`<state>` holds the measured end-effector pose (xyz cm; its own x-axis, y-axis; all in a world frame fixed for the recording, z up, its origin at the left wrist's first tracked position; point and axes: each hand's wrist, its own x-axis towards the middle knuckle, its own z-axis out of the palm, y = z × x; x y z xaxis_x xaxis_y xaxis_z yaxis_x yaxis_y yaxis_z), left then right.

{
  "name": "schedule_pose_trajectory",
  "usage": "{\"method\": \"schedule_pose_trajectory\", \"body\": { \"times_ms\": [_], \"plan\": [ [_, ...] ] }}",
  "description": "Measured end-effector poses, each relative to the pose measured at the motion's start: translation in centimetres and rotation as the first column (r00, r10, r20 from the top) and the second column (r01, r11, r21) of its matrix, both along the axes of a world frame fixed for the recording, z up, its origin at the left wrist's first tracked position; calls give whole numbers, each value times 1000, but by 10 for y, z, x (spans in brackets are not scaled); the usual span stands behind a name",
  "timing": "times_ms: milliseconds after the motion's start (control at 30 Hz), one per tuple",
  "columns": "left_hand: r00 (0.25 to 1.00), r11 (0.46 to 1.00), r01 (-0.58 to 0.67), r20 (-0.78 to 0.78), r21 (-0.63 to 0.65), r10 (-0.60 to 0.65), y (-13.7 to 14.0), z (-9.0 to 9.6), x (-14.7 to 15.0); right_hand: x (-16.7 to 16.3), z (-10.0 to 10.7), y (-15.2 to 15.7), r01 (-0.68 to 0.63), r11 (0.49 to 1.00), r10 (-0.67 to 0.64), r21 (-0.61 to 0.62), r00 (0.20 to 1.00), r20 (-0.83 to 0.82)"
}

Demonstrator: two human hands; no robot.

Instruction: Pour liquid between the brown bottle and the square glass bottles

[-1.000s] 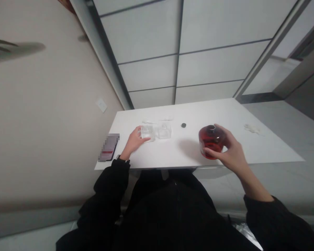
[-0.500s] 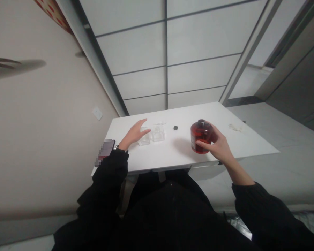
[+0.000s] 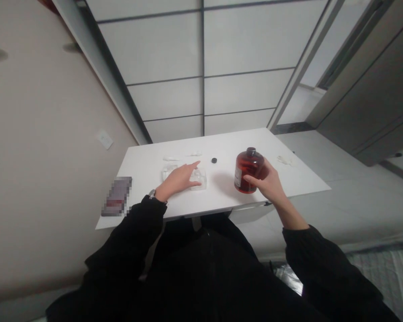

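My right hand [image 3: 267,181] is wrapped round a bottle of dark red liquid [image 3: 244,172], which is upright and uncapped, with a pale label on its left side. My left hand [image 3: 178,180] reaches over two small clear glass bottles, thumb and fingers apart. The right glass bottle [image 3: 200,180] lies at its fingertips; whether they touch I cannot tell. Behind the hand, the left glass bottle [image 3: 168,170] is partly hidden. A small black cap [image 3: 214,160] lies between the hands, farther back on the white table [image 3: 218,201].
Two thin whitish items, one of them a slim stick-like piece [image 3: 172,158], lie behind the glass bottles. A phone-like dark slab [image 3: 118,196], blurred out, rests at the left edge. Pale crumpled material [image 3: 285,160] lies at the right. A panelled sliding door [image 3: 242,89] stands behind the table.
My left hand has moved right, from the left glass bottle to the right one, fingers still apart. The right hand keeps hold of the red bottle. The view has shifted somewhat.
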<state>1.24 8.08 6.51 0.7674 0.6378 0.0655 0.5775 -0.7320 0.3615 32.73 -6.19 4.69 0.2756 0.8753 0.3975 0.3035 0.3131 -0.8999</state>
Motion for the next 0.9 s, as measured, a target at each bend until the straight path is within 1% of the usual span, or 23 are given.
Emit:
{"method": "schedule_pose_trajectory", "body": {
  "times_ms": [167,233,267,367,467,567,667,800,900],
  "plan": [
    [988,999,-34,147,-32,38,-40,-26,-3,-6,-5,2,3,1000,0,-21,991,133],
    [968,996,-71,238,-54,82,-49,-40,-4,-9,-5,2,-11,999,19,-36,974,226],
    [946,992,-94,304,-86,116,-52,-47,-5,-10,-5,2,-17,999,28,-43,959,282],
    [859,960,-161,447,-228,250,-56,-69,-6,-15,-2,3,-19,998,48,-66,880,472],
    [820,933,-195,472,-301,324,-58,-83,-7,-20,3,7,-7,997,59,-82,756,652],
    [814,928,-197,476,-315,334,-58,-85,-7,-25,11,13,-6,997,62,-74,615,786],
    [817,930,-192,474,-312,328,-59,-81,-8,-28,18,19,-33,998,59,-50,502,863],
    [835,941,-179,462,-287,299,-60,-77,-8,-28,26,25,-117,993,53,-7,390,919],
    [842,946,-168,458,-279,284,-61,-76,-9,-28,28,27,-166,986,53,6,352,934]
  ]
}}
